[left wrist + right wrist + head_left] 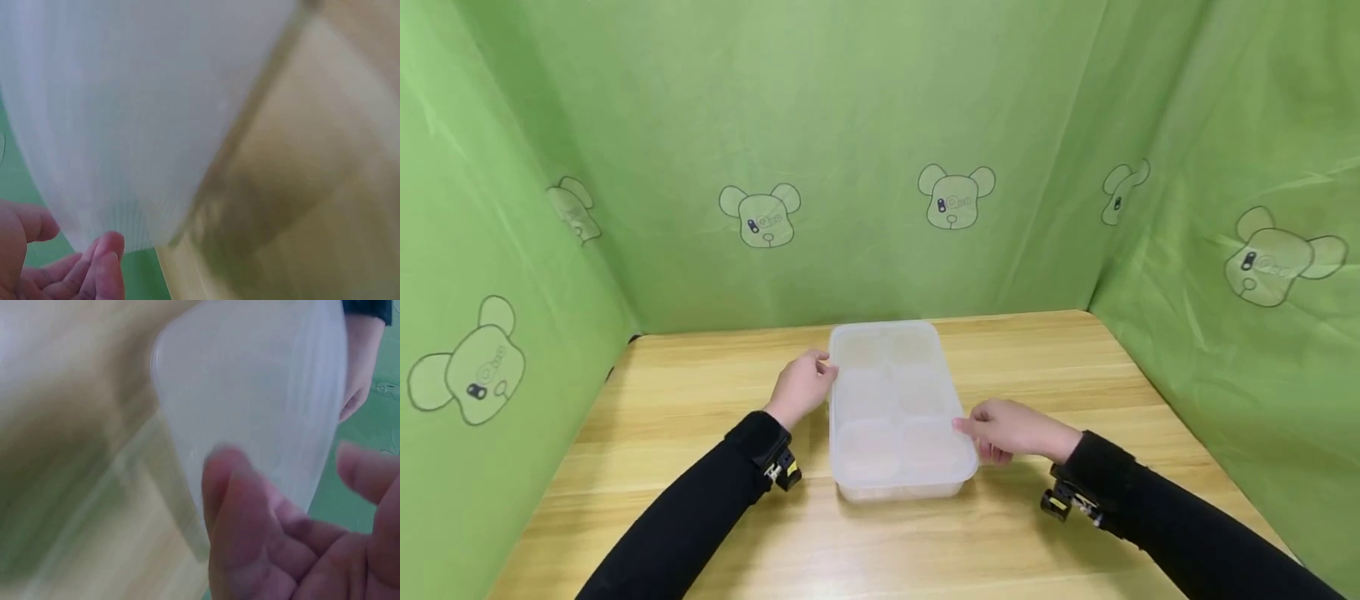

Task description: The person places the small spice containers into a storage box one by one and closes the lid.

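Observation:
A translucent plastic storage box with a frosted lid sits on the wooden table, several compartments showing faintly through the top. My left hand grips its left edge toward the far half, thumb at the lid's rim. On the opposite side, nearer the front corner, my right hand holds the edge with the thumb over the lid and the other fingers below the rim. In the left wrist view, curled fingers lie against the side wall. The right wrist view shows bent fingers at the wall under the rim.
The pale wooden table has its back edge just behind the box. Green curtains printed with bear heads enclose the left, back and right sides. Both wrists carry black straps with small cameras.

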Demonstrator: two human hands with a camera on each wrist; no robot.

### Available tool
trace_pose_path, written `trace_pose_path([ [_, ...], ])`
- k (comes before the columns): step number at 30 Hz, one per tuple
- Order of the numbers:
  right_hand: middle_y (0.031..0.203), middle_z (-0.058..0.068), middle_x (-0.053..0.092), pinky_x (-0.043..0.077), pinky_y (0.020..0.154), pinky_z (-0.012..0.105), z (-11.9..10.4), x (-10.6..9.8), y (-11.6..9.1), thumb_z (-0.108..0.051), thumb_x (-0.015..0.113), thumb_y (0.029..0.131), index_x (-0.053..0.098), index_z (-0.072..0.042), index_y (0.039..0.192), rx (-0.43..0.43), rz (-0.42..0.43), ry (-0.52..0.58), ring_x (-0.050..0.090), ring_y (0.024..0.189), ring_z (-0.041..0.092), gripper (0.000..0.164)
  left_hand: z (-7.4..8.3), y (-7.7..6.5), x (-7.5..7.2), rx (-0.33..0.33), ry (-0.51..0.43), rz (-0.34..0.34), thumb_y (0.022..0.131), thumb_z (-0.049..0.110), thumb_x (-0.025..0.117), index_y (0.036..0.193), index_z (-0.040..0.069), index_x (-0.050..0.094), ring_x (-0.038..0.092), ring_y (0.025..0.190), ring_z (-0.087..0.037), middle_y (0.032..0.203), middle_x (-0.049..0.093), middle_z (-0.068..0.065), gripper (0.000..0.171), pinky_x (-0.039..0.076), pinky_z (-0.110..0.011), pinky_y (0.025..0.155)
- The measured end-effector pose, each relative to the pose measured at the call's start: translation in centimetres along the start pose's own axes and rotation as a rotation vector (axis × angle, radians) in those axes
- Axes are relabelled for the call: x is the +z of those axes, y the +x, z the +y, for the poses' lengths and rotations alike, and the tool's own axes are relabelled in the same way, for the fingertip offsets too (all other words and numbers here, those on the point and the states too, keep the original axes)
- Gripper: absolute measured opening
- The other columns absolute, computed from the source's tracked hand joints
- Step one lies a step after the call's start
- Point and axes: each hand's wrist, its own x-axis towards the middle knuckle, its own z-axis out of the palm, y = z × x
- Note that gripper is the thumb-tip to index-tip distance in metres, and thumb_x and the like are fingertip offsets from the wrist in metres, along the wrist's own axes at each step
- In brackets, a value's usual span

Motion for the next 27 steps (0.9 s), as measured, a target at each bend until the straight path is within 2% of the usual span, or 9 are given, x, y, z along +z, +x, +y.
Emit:
trace_pose_path([
  [3, 0.064, 0.008, 0.060, 0.049, 0.054, 0.034, -0.1, 0.1, 1.2, -0.042, 0.049, 0.105, 0.061, -0.006, 0.086, -0.029, 0.082, -0.089, 0.054, 0.050, 0.018, 0.042, 0.0, -1.2, 0.2, 0.012, 0.079, 0.031, 0.100, 0.026, 0.058, 0.128, -0.002, 0.061, 0.066, 0.079, -0.021, 0.096, 0.071, -0.008, 0.040, 0.053, -0.040, 0.076],
  [6, 0.060, 0.006, 0.057, 0.046, 0.053, 0.033, 0.0, 0.4, 2.4, -0.043, 0.044, 0.106, 0.061, -0.005, 0.093, -0.050, 0.134, -0.157, 0.053, 0.049, 0.018, 0.043, 0.0, -2.3, 0.6, -0.005, 0.116, 0.046, 0.100, 0.029, 0.056, 0.123, -0.001, 0.063, 0.062, 0.068, -0.018, 0.084, 0.069, -0.005, 0.038, 0.051, -0.038, 0.067],
  [11, 0.064, 0.006, 0.055, 0.045, 0.052, 0.034, 0.0, 0.7, 4.6, -0.050, 0.037, 0.107, 0.056, 0.002, 0.108, 0.007, 0.217, -0.229, 0.054, 0.047, 0.018, 0.055, 0.5, -3.1, 1.1, -0.071, 0.135, 0.053, 0.099, 0.032, 0.051, 0.113, 0.004, 0.064, 0.058, 0.064, -0.022, 0.077, 0.064, -0.005, 0.033, 0.048, -0.038, 0.062],
  [13, 0.071, 0.010, 0.058, 0.046, 0.053, 0.035, -0.1, 0.8, 5.4, -0.052, 0.035, 0.106, 0.053, 0.007, 0.118, 0.045, 0.239, -0.225, 0.056, 0.049, 0.021, 0.063, 0.7, -3.1, 1.3, -0.094, 0.134, 0.056, 0.099, 0.032, 0.050, 0.109, 0.006, 0.062, 0.058, 0.065, -0.023, 0.078, 0.063, -0.005, 0.031, 0.047, -0.037, 0.060],
  [17, 0.103, 0.029, 0.064, 0.052, 0.062, 0.040, -0.4, 1.0, 6.5, -0.056, 0.031, 0.105, 0.039, 0.016, 0.138, 0.102, 0.268, -0.212, 0.063, 0.061, 0.026, 0.079, 1.1, -2.8, 1.9, -0.122, 0.124, 0.045, 0.101, 0.034, 0.044, 0.103, 0.004, 0.057, 0.054, 0.062, -0.024, 0.074, 0.057, -0.007, 0.032, 0.041, -0.036, 0.055],
  [20, 0.124, 0.037, 0.057, 0.053, 0.070, 0.042, -0.6, 1.0, 7.1, -0.058, 0.027, 0.105, 0.031, 0.019, 0.143, 0.129, 0.281, -0.212, 0.063, 0.067, 0.027, 0.086, 1.2, -2.5, 2.2, -0.149, 0.132, 0.026, 0.103, 0.036, 0.040, 0.110, 0.000, 0.055, 0.053, 0.060, -0.026, 0.075, 0.056, -0.009, 0.040, 0.039, -0.036, 0.053],
  [22, 0.127, 0.036, 0.056, 0.053, 0.072, 0.044, -0.7, 0.9, 7.5, -0.061, 0.024, 0.104, 0.030, 0.018, 0.144, 0.156, 0.276, -0.192, 0.065, 0.067, 0.030, 0.089, 1.3, -2.2, 2.4, -0.170, 0.147, 0.021, 0.103, 0.038, 0.038, 0.119, -0.004, 0.053, 0.054, 0.062, -0.027, 0.079, 0.059, -0.012, 0.048, 0.040, -0.037, 0.053],
  [25, 0.136, 0.036, 0.051, 0.052, 0.085, 0.049, -0.7, 0.8, 8.0, -0.063, 0.020, 0.103, 0.032, 0.017, 0.145, 0.179, 0.281, -0.194, 0.067, 0.092, 0.040, 0.092, 1.3, -1.8, 2.7, -0.203, 0.158, 0.011, 0.103, 0.043, 0.036, 0.130, -0.005, 0.050, 0.057, 0.067, -0.029, 0.090, 0.063, -0.017, 0.057, 0.042, -0.039, 0.056],
  [27, 0.141, 0.035, 0.047, 0.048, 0.095, 0.053, -0.7, 0.7, 8.3, -0.065, 0.016, 0.102, 0.032, 0.016, 0.145, 0.193, 0.278, -0.191, 0.061, 0.111, 0.047, 0.093, 1.3, -1.5, 2.9, -0.212, 0.161, 0.007, 0.103, 0.046, 0.033, 0.134, -0.005, 0.049, 0.060, 0.073, -0.031, 0.100, 0.065, -0.020, 0.061, 0.045, -0.040, 0.060],
])
